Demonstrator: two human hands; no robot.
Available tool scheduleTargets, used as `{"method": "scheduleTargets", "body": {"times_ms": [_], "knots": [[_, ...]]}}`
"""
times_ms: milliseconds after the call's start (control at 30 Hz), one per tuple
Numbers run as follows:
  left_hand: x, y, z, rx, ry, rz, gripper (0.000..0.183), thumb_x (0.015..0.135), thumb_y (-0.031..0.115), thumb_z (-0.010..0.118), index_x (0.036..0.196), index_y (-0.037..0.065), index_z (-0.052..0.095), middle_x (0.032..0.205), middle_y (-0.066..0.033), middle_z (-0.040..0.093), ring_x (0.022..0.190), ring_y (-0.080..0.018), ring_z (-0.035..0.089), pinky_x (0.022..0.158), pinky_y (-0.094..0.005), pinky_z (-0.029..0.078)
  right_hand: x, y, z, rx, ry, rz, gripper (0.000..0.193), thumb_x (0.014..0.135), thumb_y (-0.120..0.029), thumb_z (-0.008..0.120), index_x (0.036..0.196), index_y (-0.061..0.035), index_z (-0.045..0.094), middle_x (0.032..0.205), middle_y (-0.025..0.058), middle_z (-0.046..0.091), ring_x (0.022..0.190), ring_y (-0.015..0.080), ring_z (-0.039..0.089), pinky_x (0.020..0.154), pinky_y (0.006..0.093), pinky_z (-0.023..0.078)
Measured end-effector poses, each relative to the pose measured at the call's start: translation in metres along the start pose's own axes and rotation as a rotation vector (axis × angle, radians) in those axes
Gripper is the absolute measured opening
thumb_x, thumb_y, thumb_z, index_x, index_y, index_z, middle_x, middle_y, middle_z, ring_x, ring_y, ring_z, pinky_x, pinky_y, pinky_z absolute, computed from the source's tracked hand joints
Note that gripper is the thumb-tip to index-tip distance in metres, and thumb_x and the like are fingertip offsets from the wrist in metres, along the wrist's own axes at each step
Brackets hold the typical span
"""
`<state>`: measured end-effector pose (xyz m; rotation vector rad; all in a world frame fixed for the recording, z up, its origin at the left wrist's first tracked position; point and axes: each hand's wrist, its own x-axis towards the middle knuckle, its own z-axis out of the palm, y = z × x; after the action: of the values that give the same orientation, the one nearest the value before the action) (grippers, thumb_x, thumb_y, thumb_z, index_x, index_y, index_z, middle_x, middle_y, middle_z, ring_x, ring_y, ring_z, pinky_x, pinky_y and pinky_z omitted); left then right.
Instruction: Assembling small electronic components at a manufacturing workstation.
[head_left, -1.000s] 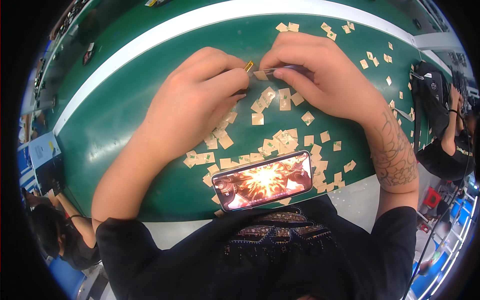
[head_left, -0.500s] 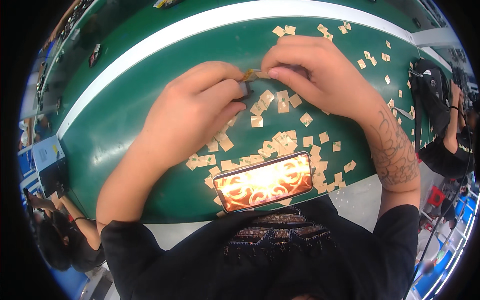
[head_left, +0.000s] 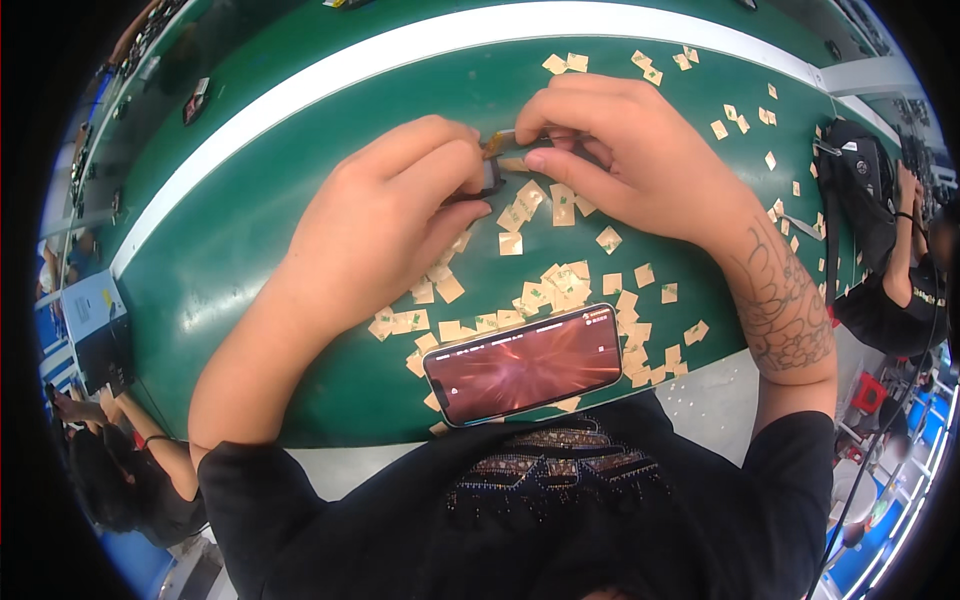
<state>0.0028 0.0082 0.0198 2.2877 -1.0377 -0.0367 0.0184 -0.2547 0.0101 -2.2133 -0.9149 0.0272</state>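
Between both hands, the left hand [head_left: 385,225] pinches a dark part [head_left: 488,180] while the right hand [head_left: 630,160] pinches its tan strip [head_left: 497,143] above scattered squares [head_left: 545,290].

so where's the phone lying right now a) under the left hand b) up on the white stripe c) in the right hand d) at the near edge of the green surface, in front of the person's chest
d: the phone, screen lit, lies flat at the near edge of the green work surface among small tan paper squares, while the left hand and right hand work farther up together on a small part.
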Motion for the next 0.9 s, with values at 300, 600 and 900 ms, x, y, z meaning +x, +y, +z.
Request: {"method": "scheduleTargets", "body": {"times_ms": [300,600,900], "knots": [[0.0,0.001,0.004,0.025,0.039,0.011,0.025,0.082,-0.005,0.084,0.1,0.0,0.067,0.117,-0.0134,0.071,0.114,-0.0328,0.073,0.087,-0.0391,0.062,-0.003,-0.003,0.014,-0.078,0.096,-0.001,0.054,0.083,-0.007,0.086,0.133,-0.0077,0.065,0.102,0.0099,0.063,0.088,0.028,0.065,0.077,0.0385,0.055],[0.006,0.002,-0.001,0.038,0.066,0.033,0.039,0.073,-0.004,0.088,0.103,0.002,0.065,0.109,-0.0109,0.068,0.096,-0.0325,0.065,0.081,-0.0402,0.057,-0.004,0.0,0.012,-0.022,0.05,0.027,0.045,0.087,-0.006,0.074,0.131,-0.0102,0.064,0.11,0.0117,0.064,0.097,0.0342,0.068,0.084,0.0446,0.056],[0.002,0.007,-0.002,0.082,0.044,0.06,0.036,0.073,-0.003,0.087,0.104,0.004,0.07,0.11,-0.0085,0.066,0.098,-0.032,0.062,0.082,-0.0414,0.055,-0.004,-0.003,0.012,-0.027,0.043,0.039,0.044,0.08,0.005,0.064,0.121,-0.0099,0.064,0.108,0.0121,0.064,0.1,0.0362,0.067,0.086,0.0475,0.056]]}}
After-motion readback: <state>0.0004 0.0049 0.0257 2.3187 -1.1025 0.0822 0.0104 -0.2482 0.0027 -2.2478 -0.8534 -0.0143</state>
